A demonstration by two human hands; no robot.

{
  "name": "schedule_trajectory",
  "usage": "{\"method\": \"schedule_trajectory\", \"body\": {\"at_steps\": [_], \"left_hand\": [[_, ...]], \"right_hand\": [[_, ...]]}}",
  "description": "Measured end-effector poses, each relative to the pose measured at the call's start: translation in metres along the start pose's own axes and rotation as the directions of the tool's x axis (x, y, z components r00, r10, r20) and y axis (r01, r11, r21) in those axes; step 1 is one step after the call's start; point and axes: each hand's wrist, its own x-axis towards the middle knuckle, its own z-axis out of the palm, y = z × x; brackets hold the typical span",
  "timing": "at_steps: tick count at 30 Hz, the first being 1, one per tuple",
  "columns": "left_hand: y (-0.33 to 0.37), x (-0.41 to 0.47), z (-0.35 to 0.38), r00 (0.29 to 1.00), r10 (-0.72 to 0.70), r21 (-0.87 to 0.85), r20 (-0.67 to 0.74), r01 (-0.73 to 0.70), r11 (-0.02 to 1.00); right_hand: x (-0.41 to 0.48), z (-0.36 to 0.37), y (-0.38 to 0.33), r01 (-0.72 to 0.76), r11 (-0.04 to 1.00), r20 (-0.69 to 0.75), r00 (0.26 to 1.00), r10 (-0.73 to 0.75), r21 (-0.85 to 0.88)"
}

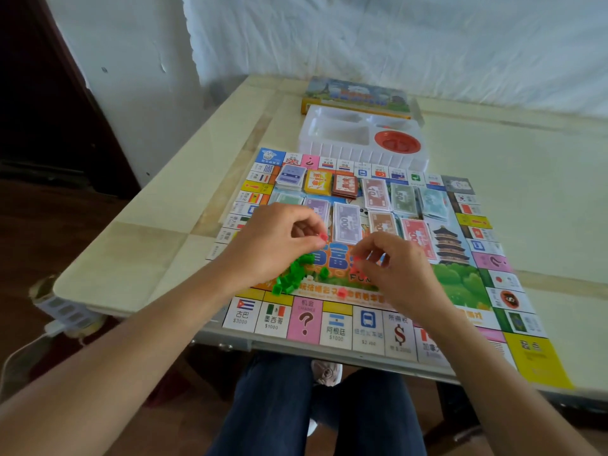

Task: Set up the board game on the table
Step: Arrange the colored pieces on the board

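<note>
- Head view: the game board lies open on the near part of the table, and its near edge hangs a little over the table's front.
- Your left hand hovers over the board's middle, thumb and forefinger pinching a small red house, the other fingers curled.
- Your right hand is just beside it, fingertips bunched on a blurred red piece.
- A heap of green houses sits under your left hand; a loose red one lies near it on the board.
- Three card decks and several banknote stacks line the board's far half.
- Beyond the board stands a white plastic tray holding a red dish, with the game box behind it.
</note>
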Motion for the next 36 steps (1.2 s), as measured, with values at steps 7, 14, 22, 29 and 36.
{"method": "schedule_trajectory", "body": {"at_steps": [7,14,22,29,36], "left_hand": [[0.015,0.012,0.046,0.994,0.081,0.237,0.074,-0.096,0.967],[0.008,0.009,0.043,0.991,0.068,0.262,0.119,-0.097,0.96],[-0.013,0.001,0.031,0.985,0.102,0.314,0.139,-0.141,0.939],[-0.023,-0.004,0.026,0.981,0.163,0.333,0.101,-0.188,0.924],[-0.042,-0.023,-0.026,0.992,-0.09,0.072,0.092,0.083,0.994]], "right_hand": [[-0.004,-0.001,0.009,-0.016,1.0,-0.049,0.999,0.017,0.025],[-0.006,-0.002,0.01,-0.016,1.0,-0.016,1.0,0.016,0.0],[-0.01,0.005,0.004,0.121,0.972,0.159,0.983,-0.089,-0.203],[-0.008,0.008,-0.003,0.147,0.962,0.107,0.986,-0.125,-0.229],[0.003,0.017,-0.028,0.235,0.941,0.19,0.963,-0.191,-0.243]]}}
